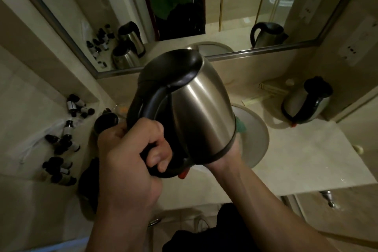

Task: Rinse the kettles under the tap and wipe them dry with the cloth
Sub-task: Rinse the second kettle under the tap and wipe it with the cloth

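A steel kettle with a black lid and handle is held tilted above the sink basin, lid end pointing up and away. My left hand grips its black handle. My right hand is under the kettle's base, its fingers hidden behind the body. A green cloth peeks out beside the base where that hand is; the mirror shows it bunched against the kettle's bottom. A second kettle stands on the counter at the right. The black top of a third kettle shows at the left.
Several small dark bottles lie on the ledge at the left. A large mirror runs along the back wall. A black object sits at the counter's left front. The pale counter extends right of the basin.
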A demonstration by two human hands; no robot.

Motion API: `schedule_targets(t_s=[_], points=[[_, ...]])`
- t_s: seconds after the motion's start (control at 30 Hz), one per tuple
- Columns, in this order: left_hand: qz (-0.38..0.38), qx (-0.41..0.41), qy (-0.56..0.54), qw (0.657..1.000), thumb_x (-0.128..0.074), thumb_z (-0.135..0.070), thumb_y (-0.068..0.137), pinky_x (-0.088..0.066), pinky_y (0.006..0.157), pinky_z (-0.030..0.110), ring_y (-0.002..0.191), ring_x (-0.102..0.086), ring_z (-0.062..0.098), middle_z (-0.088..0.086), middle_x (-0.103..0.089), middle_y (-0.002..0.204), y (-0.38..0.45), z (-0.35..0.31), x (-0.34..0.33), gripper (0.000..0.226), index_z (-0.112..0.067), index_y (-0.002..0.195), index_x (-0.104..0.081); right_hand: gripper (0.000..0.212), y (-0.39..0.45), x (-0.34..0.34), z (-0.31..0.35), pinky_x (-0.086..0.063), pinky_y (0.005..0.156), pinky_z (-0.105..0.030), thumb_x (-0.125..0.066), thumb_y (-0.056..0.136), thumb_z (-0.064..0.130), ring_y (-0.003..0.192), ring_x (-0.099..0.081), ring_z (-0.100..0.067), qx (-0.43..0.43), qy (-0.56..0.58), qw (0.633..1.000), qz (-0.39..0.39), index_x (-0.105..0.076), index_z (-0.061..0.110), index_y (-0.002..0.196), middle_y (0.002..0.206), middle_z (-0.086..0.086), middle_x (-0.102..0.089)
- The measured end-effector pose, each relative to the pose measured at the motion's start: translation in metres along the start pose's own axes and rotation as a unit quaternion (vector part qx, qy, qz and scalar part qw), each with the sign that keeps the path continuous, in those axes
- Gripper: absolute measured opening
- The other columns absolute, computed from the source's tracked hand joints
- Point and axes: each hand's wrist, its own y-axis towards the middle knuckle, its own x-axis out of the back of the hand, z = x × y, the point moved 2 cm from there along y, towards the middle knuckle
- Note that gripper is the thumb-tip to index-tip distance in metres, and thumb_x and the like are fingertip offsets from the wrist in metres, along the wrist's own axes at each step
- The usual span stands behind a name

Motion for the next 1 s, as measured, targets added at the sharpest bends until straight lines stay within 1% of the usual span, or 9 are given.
schedule_targets(t_s=[0.23,0.33,0.43,0.5,0.6,0.67,0.77,0.93,1.0], points=[[0.008,0.043,-0.037,0.998,-0.063,-0.027,0.053,-0.026,0.042,0.026,0.032,-0.023,0.014,-0.003,-0.027,0.036,0.004,0.000,0.009,0.027,-0.008,0.054,-0.045,0.061,-0.020,0.022,0.003,-0.036,0.111,-0.047,-0.050,0.099,0.052,0.129,-0.045,-0.034,0.021,-0.074,0.992,0.100,-0.040,0.018,0.149,0.141,-0.014,-0.044],[0.020,0.028,-0.023,0.999,-0.063,-0.026,0.055,-0.029,0.041,0.024,0.031,-0.025,0.014,-0.002,-0.028,0.036,0.003,0.000,0.008,0.029,-0.006,0.054,-0.042,0.055,-0.033,0.018,0.031,-0.045,0.107,-0.048,-0.041,0.104,0.048,0.131,-0.044,-0.037,0.075,-0.106,0.990,0.061,-0.044,0.011,0.145,0.140,-0.019,-0.045],[0.010,0.022,-0.008,1.000,-0.064,-0.027,0.055,-0.029,0.044,0.026,0.032,-0.025,0.017,-0.001,-0.027,0.036,0.003,0.000,0.009,0.031,-0.007,0.052,-0.041,0.054,-0.052,-0.007,0.054,-0.048,0.099,-0.041,-0.061,0.097,0.041,0.125,-0.045,-0.037,0.179,-0.201,0.963,0.026,-0.049,0.011,0.140,0.128,-0.017,-0.051],[0.006,0.017,-0.006,1.000,-0.064,-0.026,0.054,-0.029,0.043,0.026,0.033,-0.024,0.018,0.000,-0.026,0.036,0.003,0.000,0.010,0.032,-0.005,0.051,-0.040,0.041,-0.061,-0.021,0.056,-0.057,0.086,-0.033,-0.061,0.097,0.040,0.109,-0.063,-0.028,0.279,-0.339,0.898,-0.007,-0.061,0.018,0.132,0.113,-0.008,-0.067],[0.013,0.033,-0.020,0.999,-0.066,-0.023,0.052,-0.031,0.038,0.022,0.032,-0.025,0.015,0.002,-0.026,0.039,0.003,0.004,0.006,0.029,-0.005,0.055,-0.043,0.045,-0.068,-0.047,0.037,-0.049,0.091,-0.010,-0.034,0.098,0.059,0.111,-0.059,0.013,0.372,-0.592,0.714,-0.013,-0.049,0.058,0.141,0.119,0.030,-0.062],[0.013,0.044,-0.028,0.999,-0.067,-0.022,0.050,-0.031,0.036,0.021,0.031,-0.026,0.013,0.002,-0.026,0.044,0.004,0.008,0.005,0.026,-0.006,0.055,-0.047,0.043,-0.068,-0.065,0.032,-0.037,0.104,-0.005,-0.033,0.102,0.054,0.126,-0.041,0.026,0.410,-0.632,0.658,0.020,-0.038,0.063,0.144,0.135,0.046,-0.045],[0.014,0.036,-0.016,0.999,-0.068,-0.022,0.049,-0.029,0.036,0.021,0.032,-0.026,0.012,0.004,-0.028,0.047,0.004,0.011,0.005,0.027,-0.004,0.054,-0.049,0.039,-0.059,-0.078,0.040,-0.031,0.115,-0.013,-0.035,0.108,0.041,0.141,-0.038,0.013,0.435,-0.662,0.608,0.057,-0.040,0.046,0.147,0.146,0.034,-0.044],[0.006,0.039,0.017,0.999,-0.069,-0.024,0.051,-0.027,0.040,0.025,0.034,-0.025,0.018,0.004,-0.027,0.040,0.002,0.017,0.010,0.044,0.008,0.056,-0.039,0.031,-0.045,-0.068,0.050,-0.026,0.108,-0.001,-0.021,0.109,0.046,0.109,-0.042,0.034,0.343,-0.643,0.685,0.022,-0.049,0.053,0.120,0.122,0.041,-0.049],[-0.009,0.042,0.015,0.999,-0.069,-0.025,0.050,-0.026,0.040,0.025,0.035,-0.024,0.018,0.003,-0.026,0.040,0.002,0.019,0.012,0.042,0.008,0.057,-0.043,0.037,-0.051,-0.069,0.040,-0.026,0.105,0.002,-0.020,0.109,0.046,0.120,-0.039,0.033,0.352,-0.660,0.663,0.017,-0.050,0.051,0.129,0.133,0.033,-0.050]])
